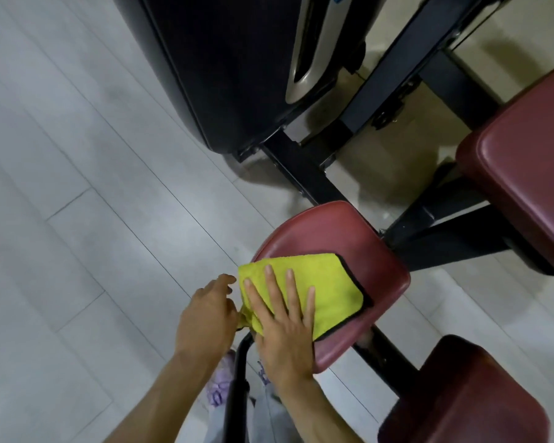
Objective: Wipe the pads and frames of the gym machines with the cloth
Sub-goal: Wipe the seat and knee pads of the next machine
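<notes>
cloth [330, 282]: partly under right hand [285, 330] | lower pad [461, 394]: cut off

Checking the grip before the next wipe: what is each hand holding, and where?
The left hand appears to pinch the yellow cloth at its bunched near-left corner; the right hand only presses flat on it.

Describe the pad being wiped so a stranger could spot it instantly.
From the big black machine housing, follow the black frame beam toward the camera to a small rounded maroon pad. Unlike the two other maroon pads, it alone carries a yellow cloth, under the flat right hand.
</notes>
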### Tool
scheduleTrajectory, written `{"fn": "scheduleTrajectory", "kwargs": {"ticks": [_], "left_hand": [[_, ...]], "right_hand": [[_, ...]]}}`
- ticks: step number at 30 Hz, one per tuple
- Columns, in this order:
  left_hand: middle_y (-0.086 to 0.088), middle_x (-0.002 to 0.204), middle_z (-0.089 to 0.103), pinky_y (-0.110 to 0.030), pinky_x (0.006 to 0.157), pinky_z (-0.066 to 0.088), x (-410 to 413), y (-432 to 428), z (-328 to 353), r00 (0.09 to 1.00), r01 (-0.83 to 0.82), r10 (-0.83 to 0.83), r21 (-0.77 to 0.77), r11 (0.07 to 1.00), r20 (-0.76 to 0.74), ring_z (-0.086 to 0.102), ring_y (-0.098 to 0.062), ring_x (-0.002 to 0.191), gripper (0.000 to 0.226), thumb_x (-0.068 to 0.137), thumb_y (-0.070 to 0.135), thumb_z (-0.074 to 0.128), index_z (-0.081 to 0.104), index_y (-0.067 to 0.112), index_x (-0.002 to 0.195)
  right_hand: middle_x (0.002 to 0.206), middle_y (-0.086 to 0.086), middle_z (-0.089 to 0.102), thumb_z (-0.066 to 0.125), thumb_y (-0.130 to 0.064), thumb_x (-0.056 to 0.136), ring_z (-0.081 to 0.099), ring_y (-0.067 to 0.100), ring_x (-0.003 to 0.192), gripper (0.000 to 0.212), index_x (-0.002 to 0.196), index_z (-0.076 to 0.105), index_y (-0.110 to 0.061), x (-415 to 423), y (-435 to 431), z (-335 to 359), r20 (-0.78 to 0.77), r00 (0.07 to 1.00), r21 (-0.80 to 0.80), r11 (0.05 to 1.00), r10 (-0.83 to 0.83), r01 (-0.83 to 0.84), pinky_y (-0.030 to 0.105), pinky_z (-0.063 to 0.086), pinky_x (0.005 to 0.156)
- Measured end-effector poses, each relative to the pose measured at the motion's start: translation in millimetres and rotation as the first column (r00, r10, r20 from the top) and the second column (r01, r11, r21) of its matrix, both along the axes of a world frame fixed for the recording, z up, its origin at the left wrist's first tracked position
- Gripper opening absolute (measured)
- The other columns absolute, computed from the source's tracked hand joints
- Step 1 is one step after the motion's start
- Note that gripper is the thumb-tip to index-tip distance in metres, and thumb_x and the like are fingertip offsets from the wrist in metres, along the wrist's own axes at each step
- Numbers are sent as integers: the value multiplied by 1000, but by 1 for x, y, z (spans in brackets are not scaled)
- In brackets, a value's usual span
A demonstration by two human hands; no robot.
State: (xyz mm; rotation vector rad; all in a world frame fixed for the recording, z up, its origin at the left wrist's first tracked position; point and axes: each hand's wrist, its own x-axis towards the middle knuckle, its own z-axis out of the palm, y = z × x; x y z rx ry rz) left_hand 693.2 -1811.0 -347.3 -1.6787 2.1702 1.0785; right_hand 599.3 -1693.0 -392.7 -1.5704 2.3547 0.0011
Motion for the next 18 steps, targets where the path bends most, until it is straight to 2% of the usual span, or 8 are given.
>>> {"fn": "scheduleTrajectory", "kwargs": {"ticks": [3,7,8,10,12,13,15,18], "left_hand": [[-2,121,68,-40,83,52,5,-2,0,998,-65,65,-29,997,12,59,-28,113,48,90,1,47,53,19,135],[-1,120,68,-40,80,51,4,0,-3,998,-67,67,-44,997,1,60,-27,111,48,90,2,47,54,20,134],[1,119,68,-40,80,51,2,1,-2,997,-74,74,-47,996,-12,60,-27,109,47,89,3,48,54,20,133],[4,116,67,-39,79,52,0,6,-1,994,-100,97,-61,993,-41,61,-25,106,46,89,3,49,56,22,131],[7,113,66,-39,79,52,-3,9,0,989,-136,132,-70,988,-62,61,-23,103,44,90,3,48,56,23,128],[8,112,65,-38,79,52,-3,11,1,985,-163,158,-69,984,-71,61,-22,102,42,91,2,48,57,23,126],[10,110,65,-37,79,51,-2,12,4,974,-219,213,-71,973,-83,62,-22,99,38,90,1,46,58,23,118],[8,101,66,-36,74,49,2,11,10,961,-272,265,-94,958,-83,62,-24,91,32,88,0,47,58,23,108]], "right_hand": [[173,-7,3,82,-49,75,6,30,159,108,162,16,-46,-22,-17,-6,-14,998,-17,998,56,-56,65,15,123],[172,-9,14,65,-66,80,6,25,160,85,156,33,-47,-69,-50,-7,13,985,-85,982,170,-168,61,9,125],[170,-9,22,60,-67,82,9,25,159,76,152,41,-46,-81,-62,-10,11,992,-107,986,126,-124,60,7,125],[159,-7,44,55,-63,86,19,26,157,56,137,58,-41,-105,-94,-13,1,997,-133,988,-82,82,59,6,126],[141,-4,61,57,-59,88,29,24,152,47,127,68,-35,-129,-129,-10,32,962,-27,962,-270,271,59,3,125],[133,-4,66,57,-59,89,35,23,148,47,125,70,-32,-136,-142,-7,30,955,67,954,-296,294,58,3,125],[122,-5,69,55,-60,90,46,22,136,47,124,70,-31,-141,-152,-5,-7,974,175,959,-224,222,56,7,125],[118,-7,69,55,-59,89,52,21,126,44,119,71,-31,-114,-143,6,8,1000,126,992,-19,18,55,10,124]]}}
